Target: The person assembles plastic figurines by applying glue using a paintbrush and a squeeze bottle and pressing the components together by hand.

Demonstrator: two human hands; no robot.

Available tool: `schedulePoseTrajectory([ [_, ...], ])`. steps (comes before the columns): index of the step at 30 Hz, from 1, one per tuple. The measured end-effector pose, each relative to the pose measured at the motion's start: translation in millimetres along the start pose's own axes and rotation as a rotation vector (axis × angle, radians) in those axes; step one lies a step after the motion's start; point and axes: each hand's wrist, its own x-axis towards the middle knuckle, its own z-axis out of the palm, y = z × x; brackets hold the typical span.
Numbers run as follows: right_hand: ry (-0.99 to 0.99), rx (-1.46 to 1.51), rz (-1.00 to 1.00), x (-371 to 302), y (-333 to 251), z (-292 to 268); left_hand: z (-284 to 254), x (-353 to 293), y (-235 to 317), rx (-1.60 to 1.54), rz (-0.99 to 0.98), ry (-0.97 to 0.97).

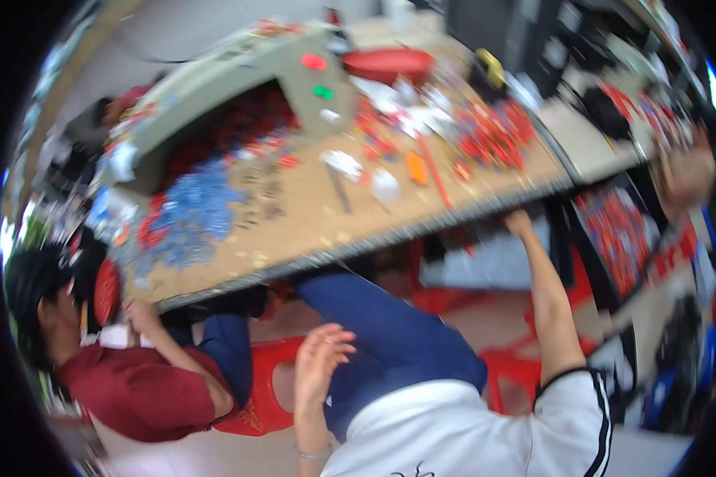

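My left hand [324, 358] is raised over my lap, its fingers loosely curled and apart, with nothing in it. My right arm reaches out to the table's front edge, and my right hand [519, 222] is just under that edge, above a grey-white surface [473, 266] below the tabletop. Its fingers are blurred and partly hidden, so any grip cannot be made out. On the brown tabletop [294, 230] nearest that hand lie a thin red stick-like thing [435, 171], an orange block [416, 168] and a white round thing [385, 185].
A pile of small blue pieces [191, 211] lies at the table's left, before a pale arched housing [215, 87]. Red pieces [493, 135] heap at the right, behind which stands a red basin [387, 63]. A person in a dark red shirt [147, 389] sits left on a red stool [270, 381].
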Motion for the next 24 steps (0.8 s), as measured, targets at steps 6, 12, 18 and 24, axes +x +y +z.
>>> schedulePoseTrajectory([
  [6,0.839,0.018,-0.801,165.5,-225.8,-128.0,13.0,45.9,6.7,0.044,-0.171,-0.054],
  [12,0.897,0.176,-0.938,223.0,-292.5,-113.1,22.1,85.5,25.0,0.042,-0.172,-0.059],
  [18,0.897,0.348,-0.926,232.7,-278.0,-58.5,23.0,118.5,31.5,0.030,-0.181,-0.090],
  [24,0.864,0.554,-0.980,213.1,-297.4,-20.2,23.0,111.7,29.0,-0.024,-0.098,-0.003],
])
